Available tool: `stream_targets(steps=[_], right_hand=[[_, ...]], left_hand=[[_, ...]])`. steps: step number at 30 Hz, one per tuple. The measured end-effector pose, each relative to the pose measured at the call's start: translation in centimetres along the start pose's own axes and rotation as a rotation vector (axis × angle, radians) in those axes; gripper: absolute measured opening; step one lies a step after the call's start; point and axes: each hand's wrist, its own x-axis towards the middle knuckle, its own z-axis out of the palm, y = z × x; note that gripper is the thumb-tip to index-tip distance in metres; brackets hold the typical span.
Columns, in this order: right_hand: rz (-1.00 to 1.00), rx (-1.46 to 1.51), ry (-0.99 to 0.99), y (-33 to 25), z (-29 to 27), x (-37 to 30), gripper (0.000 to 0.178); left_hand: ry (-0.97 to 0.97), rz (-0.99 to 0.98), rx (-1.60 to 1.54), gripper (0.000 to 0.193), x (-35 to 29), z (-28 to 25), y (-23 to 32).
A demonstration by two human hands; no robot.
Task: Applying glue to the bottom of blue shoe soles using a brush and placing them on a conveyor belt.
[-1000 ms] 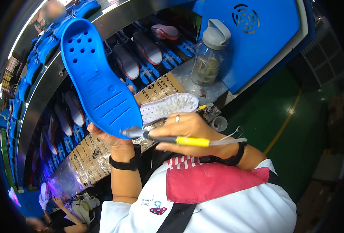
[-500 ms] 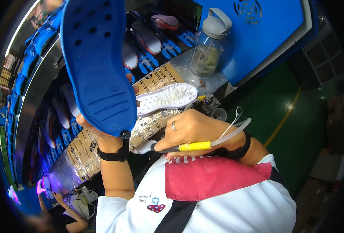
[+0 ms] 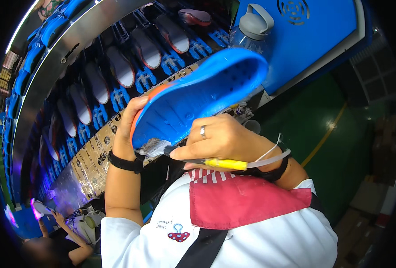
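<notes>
My left hand (image 3: 131,117) grips a blue shoe sole (image 3: 187,105) with an orange outer side by its heel end. The sole is tilted, its hollow inside facing up toward me and its toe end pointing to the upper right. In my right hand (image 3: 222,140) is a brush (image 3: 151,148) with white-grey bristles, a dark handle, yellow tape and a clear tube running back over the wrist. The bristles lie at the inner edge of the heel, seemingly touching it. My right-hand fingers are wrapped around the handle.
Behind the sole, a conveyor carries several grey shoe uppers (image 3: 120,67) on blue holders (image 3: 144,80). A cardboard-covered ledge (image 3: 91,167) runs alongside. A lidded bottle (image 3: 254,27) stands by a blue machine panel (image 3: 314,49). Another person's hands (image 3: 64,223) show at lower left.
My left hand has turned and lowered the sole, showing its hollow inside and orange side. The brush has come to its heel. The white sole on the ledge is now hidden.
</notes>
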Motion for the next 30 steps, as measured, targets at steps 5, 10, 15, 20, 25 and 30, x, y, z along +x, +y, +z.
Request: stream_targets(steps=[5,10,15,20,25,30], right_hand=[[-0.004,0.051,-0.145,0.1,0.1,-0.4,0.018],[0.039,0.03,-0.043,0.2,0.1,-0.8,0.016],[0.005,0.02,-0.083,0.4,0.3,-1.4,0.017],[0.117,-0.076,-0.069,0.3,0.7,-2.0,0.021],[0.107,-0.095,-0.043,0.3,0.7,-2.3,0.02],[0.061,-0.117,-0.014,0.8,1.3,-2.0,0.025]], left_hand=[[0.072,-0.165,0.086,0.039,0.8,-0.8,1.3],[0.146,-0.292,0.215,0.048,0.8,-0.7,2.1],[0.22,-0.318,0.197,0.043,0.0,-0.1,3.3],[0.133,-0.339,0.194,0.044,0.3,-1.2,3.8],[0.29,-0.3,0.208,0.043,-0.4,-2.6,4.3],[0.15,-0.225,0.218,0.047,-1.3,-2.9,4.5]])
